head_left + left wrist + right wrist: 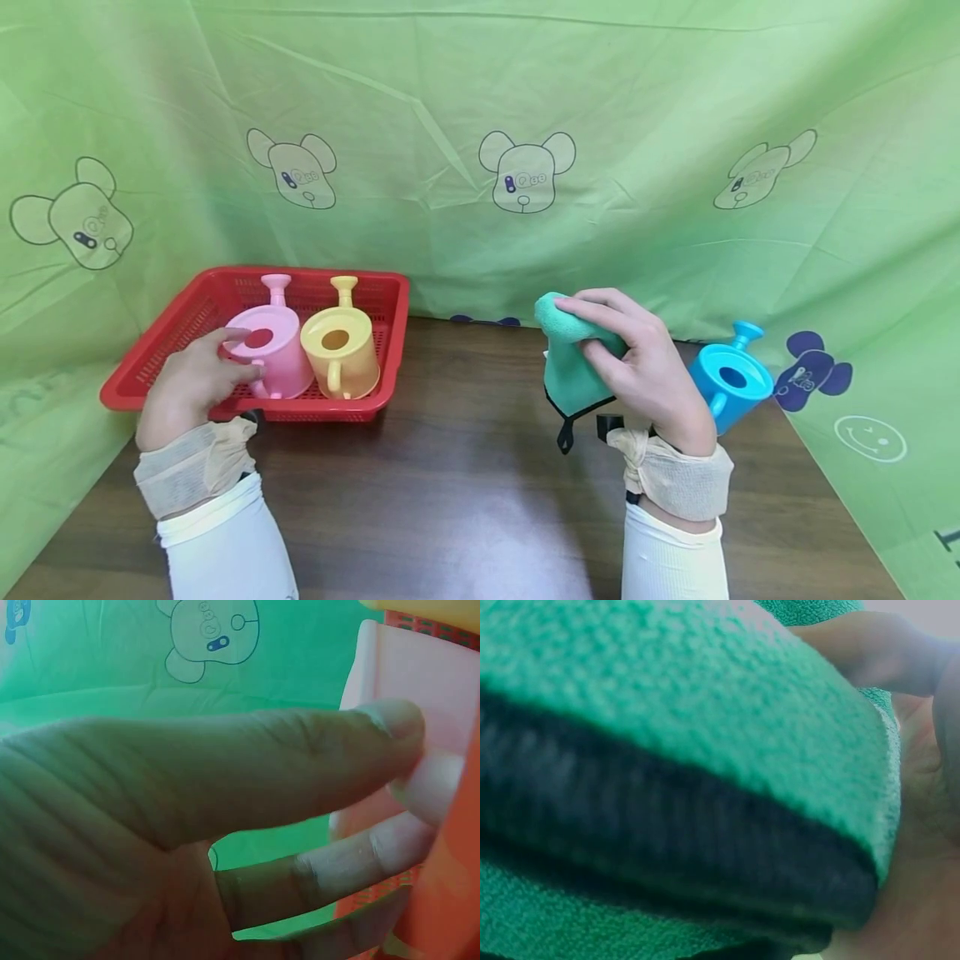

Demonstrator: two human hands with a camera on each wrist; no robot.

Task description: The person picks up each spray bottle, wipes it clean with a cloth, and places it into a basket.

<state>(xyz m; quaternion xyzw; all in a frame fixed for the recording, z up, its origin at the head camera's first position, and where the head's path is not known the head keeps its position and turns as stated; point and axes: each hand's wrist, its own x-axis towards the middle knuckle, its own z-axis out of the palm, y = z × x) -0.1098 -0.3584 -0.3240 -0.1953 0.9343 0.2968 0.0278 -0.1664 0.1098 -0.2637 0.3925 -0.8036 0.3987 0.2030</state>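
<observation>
My left hand (197, 372) is at the pink watering can (288, 358), its index finger by the top opening and its thumb by the handle. In the left wrist view the thumb and curled fingers meet at the can's pale pink side. Beside it stands a yellow watering can (352, 362), both in a red basket (150, 354). My right hand (645, 358) grips a folded green towel (573, 375) with black edging and a hanging loop, raised above the table. The right wrist view is mostly filled by the towel (705, 712).
A blue watering can (735, 379) stands on the brown wooden table (450, 483), just right of my right hand and partly behind it. A green curtain (420, 167) with printed bear heads encloses the back and sides.
</observation>
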